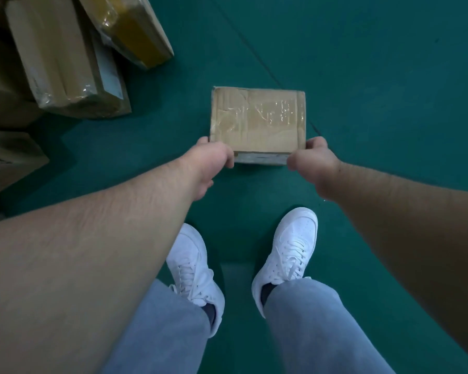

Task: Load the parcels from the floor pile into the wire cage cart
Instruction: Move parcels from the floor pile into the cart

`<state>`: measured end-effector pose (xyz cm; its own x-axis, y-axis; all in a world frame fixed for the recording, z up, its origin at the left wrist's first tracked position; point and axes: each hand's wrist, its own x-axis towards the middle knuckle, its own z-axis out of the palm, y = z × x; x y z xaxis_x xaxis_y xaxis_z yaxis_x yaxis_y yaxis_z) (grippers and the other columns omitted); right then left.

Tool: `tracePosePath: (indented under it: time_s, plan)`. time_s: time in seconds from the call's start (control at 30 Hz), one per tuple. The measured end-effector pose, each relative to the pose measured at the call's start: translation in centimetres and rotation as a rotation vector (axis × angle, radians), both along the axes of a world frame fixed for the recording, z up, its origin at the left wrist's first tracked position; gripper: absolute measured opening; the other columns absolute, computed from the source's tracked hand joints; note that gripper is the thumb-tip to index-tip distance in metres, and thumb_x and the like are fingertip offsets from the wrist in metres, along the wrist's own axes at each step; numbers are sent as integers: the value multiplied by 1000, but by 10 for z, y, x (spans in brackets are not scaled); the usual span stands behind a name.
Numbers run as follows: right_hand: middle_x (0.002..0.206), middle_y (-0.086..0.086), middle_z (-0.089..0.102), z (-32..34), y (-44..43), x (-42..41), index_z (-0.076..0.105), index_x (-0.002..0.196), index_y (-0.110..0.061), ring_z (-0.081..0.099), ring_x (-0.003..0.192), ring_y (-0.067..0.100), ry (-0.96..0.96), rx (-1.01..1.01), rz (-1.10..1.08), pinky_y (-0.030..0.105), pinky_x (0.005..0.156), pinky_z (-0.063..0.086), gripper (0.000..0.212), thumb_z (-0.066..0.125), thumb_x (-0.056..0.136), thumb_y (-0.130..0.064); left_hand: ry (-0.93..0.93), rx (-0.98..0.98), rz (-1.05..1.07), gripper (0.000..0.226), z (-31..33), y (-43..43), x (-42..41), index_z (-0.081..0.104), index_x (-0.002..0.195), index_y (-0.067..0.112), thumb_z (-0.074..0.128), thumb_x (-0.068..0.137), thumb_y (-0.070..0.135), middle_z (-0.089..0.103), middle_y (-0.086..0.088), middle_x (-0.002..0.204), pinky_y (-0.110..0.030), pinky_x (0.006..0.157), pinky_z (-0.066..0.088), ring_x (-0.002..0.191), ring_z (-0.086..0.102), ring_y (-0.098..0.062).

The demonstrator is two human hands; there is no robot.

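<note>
Nearest the camera: two legs in light blue jeans (168, 333), standing apart. Next: a pair of white lace-up sneakers, the left shoe (192, 265) and the right shoe (289, 252), both flat on the green floor (376, 76) with toes pointing forward. Above them: two bare forearms reaching forward and down, one from each side of the view. Left hand (211, 163): curled round the near left corner of the parcel, fingertips showing over its left edge, thumb side against the near face. Right hand (312, 163): curled likewise round the near right corner, with knuckles raised above the top edge. Parcel (258, 120): one small brown cardboard box, roughly square on top, wrapped in clear glossy tape that wrinkles and catches the light; a pale strip runs along its near side. It sits between the two hands, just ahead of the shoes and level; whether it rests on the floor or is lifted off it cannot be told. Beyond it: a thin dark seam (254, 55) crosses the floor diagonally. Far left: the floor pile, well apart from the held parcel, comprising a long taped carton (57, 55) lying tilted, a carton with yellow tape (130, 25) leaning over its far end, and a plain brown box (8, 157) at the left edge, partly cut off.
</note>
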<state>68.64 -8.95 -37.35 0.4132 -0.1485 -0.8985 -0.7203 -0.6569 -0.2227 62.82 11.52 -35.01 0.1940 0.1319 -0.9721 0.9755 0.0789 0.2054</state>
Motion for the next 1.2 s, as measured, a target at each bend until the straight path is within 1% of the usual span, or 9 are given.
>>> tracePosePath:
  time_s: [0.13, 0.23, 0.37, 0.47, 0.57, 0.73, 0.83, 0.93, 1.2]
  plan:
    - [112, -2, 62, 74, -4, -25, 45, 127, -22, 58, 102, 15, -14, 104, -148, 32, 82, 41, 45, 59, 86, -9, -102, 104, 113, 62, 81, 9, -27, 46, 132, 29, 54, 76, 3, 59, 5, 111, -29, 83, 38, 105, 51, -13]
    - [119, -3, 68, 159, -1, -54, 48, 130, -27, 66, 108, 17, 97, 170, -255, 37, 84, 50, 38, 60, 95, -23, -131, 54, 127, 66, 171, 16, -58, 49, 137, 38, 63, 78, 11, 61, 13, 113, -29, 94, 38, 106, 52, -6]
    - [118, -6, 71, 279, 3, -84, 54, 130, -29, 69, 109, 19, 67, 137, -196, 36, 77, 52, 33, 60, 99, -39, -149, 82, 174, 63, 303, 21, -89, 45, 147, 36, 67, 90, 17, 61, 12, 122, -16, 72, 33, 102, 52, 1]
    - [115, -4, 73, 371, 13, -92, 57, 125, -26, 70, 107, 20, 48, 179, -160, 34, 74, 52, 30, 62, 99, -40, -168, 161, 271, 53, 404, 24, -113, 50, 143, 30, 67, 94, 23, 61, 11, 119, -16, 68, 33, 96, 52, 2]
    - [110, -3, 75, 460, 32, -94, 62, 119, -24, 71, 101, 19, -6, 274, -43, 32, 76, 53, 24, 64, 99, -36, -200, 283, 375, 45, 496, 25, -142, 51, 138, 28, 66, 95, 25, 57, 18, 102, -14, 66, 35, 86, 52, 5]
    - [109, -10, 76, 585, 66, -103, 72, 126, -21, 71, 99, 4, -168, 389, 270, 21, 89, 55, 32, 68, 98, -34, -248, 420, 660, 29, 617, 11, -212, 51, 123, 31, 63, 97, 25, 60, 17, 98, -16, 67, 42, 85, 58, 3]
    - [92, -20, 73, 650, 92, -126, 77, 113, -25, 66, 86, -9, -246, 449, 482, 7, 70, 46, 21, 74, 94, -31, -249, 450, 901, 25, 661, -8, -274, 56, 121, 24, 63, 97, 23, 69, 6, 106, -29, 82, 54, 92, 66, -9]
    - [86, -12, 76, 694, 117, -166, 78, 94, -22, 71, 81, 5, -286, 475, 729, 17, 64, 48, 14, 78, 89, -35, -264, 488, 1143, 25, 688, -28, -337, 61, 120, 27, 64, 96, 25, 72, 3, 113, -40, 97, 54, 101, 68, -15]
    - [87, -4, 76, 752, 168, -360, 75, 88, -14, 68, 79, 11, -195, 614, 1170, 24, 64, 48, 19, 78, 90, -33, -186, 664, 1667, 24, 728, -91, -526, 54, 117, 19, 63, 98, 30, 65, 3, 111, -40, 101, 51, 105, 62, -17]
